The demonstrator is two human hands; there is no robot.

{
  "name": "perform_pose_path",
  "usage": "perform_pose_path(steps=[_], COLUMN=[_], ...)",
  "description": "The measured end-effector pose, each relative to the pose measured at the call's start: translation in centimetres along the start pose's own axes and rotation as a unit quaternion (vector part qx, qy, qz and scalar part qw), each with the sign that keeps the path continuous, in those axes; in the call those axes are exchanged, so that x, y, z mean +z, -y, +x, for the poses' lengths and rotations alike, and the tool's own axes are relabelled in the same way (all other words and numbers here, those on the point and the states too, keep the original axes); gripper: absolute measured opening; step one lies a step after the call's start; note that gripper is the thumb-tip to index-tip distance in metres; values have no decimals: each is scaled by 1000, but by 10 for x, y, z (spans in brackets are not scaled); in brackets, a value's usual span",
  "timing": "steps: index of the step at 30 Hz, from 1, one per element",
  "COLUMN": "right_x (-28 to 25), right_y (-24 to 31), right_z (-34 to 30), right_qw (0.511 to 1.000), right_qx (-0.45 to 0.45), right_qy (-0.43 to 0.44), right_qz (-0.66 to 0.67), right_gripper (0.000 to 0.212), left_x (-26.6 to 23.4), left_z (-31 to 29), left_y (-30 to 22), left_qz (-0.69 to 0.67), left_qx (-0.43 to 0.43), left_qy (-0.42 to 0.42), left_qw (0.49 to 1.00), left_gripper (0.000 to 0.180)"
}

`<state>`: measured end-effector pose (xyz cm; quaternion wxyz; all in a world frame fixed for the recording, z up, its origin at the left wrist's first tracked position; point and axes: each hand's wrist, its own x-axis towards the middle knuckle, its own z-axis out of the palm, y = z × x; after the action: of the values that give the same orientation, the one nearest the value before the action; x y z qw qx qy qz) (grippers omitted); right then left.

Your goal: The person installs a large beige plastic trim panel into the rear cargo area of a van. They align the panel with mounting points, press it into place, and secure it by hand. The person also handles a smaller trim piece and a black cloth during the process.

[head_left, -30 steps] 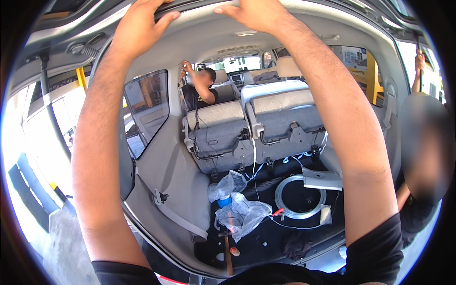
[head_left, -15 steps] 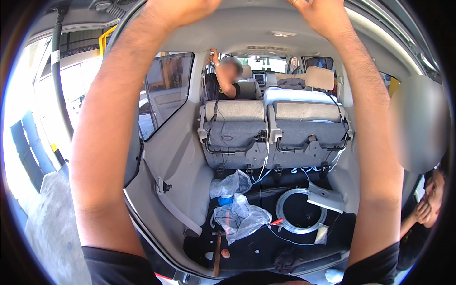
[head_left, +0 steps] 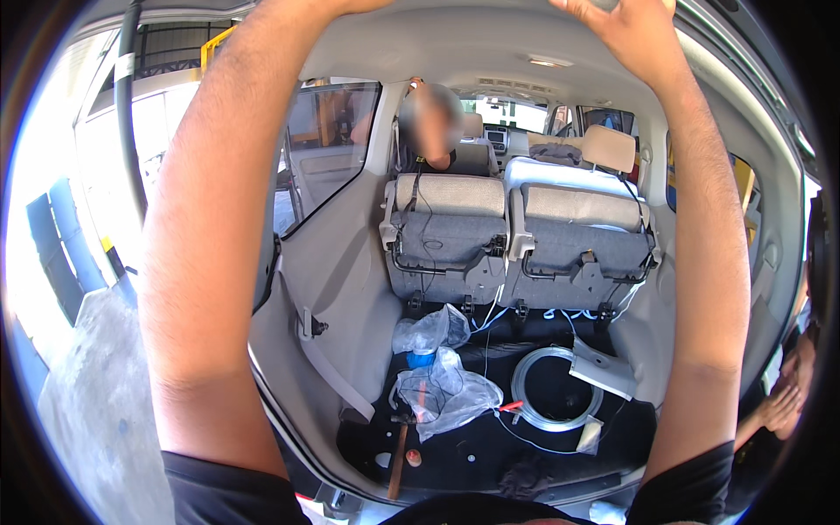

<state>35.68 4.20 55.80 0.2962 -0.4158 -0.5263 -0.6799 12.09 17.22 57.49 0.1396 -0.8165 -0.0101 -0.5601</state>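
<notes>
Both my arms reach up toward the grey headliner (head_left: 437,48) at the rear opening of a vehicle. My left hand (head_left: 346,5) is at the top edge, with only its lower part in view; its fingers are cut off. My right hand (head_left: 632,33) is raised near the roof's rear edge, its thumb stretched away to the left. Its other fingertips lie beyond the frame, and I make out nothing held in it. Below, the cargo floor (head_left: 490,472) carries a coil of clear tubing (head_left: 522,385), a crumpled plastic bag (head_left: 446,398) and a hammer (head_left: 398,459).
Folded rear seats (head_left: 451,249) stand ahead. Another person (head_left: 429,140) is inside, at the left beyond the seats. A second person's hands (head_left: 783,407) show at the right edge. A loose grey trim panel (head_left: 604,369) rests by the coil; a seat belt (head_left: 337,372) hangs on the left.
The view has shifted, so the interior appears slightly farther right. My right hand shows more fully. The person inside has moved their head and arm; the one at right has shifted mostly out of view.
</notes>
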Motion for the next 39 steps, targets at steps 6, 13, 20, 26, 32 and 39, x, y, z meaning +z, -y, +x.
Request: perform_pose_path(steps=[6, 13, 20, 26, 32, 39], right_x=[11, 10, 15, -3, 16, 41], right_y=[-9, -10, 3, 24, 53, 79], right_z=[-1, 7, -6, 3, 34, 32], right_qw=[998, 996, 994, 998, 994, 996], right_qx=[-22, -20, -24, 25, -72, -68], right_qy=[-39, -75, -92, -44, -46, -17], right_qz=[-54, -54, -62, -46, -65, -61], right_gripper=[44, 43, 42, 44, 50, 40], left_x=[-13, -37, -21, -3, -35, -106], left_z=[21, 18, -19, -29, -16, -23], left_y=[40, 28, 56, 75, 66, 80], left_qz=[79, 85, 199, 243, 222, 42], left_qx=[58, 79, 114, 201, 155, 88], left_qy=[38, 27, -65, -163, -52, -160], left_qw=[994, 993, 971, 935, 961, 982], left_gripper=[34, 37, 48, 42, 45, 39])
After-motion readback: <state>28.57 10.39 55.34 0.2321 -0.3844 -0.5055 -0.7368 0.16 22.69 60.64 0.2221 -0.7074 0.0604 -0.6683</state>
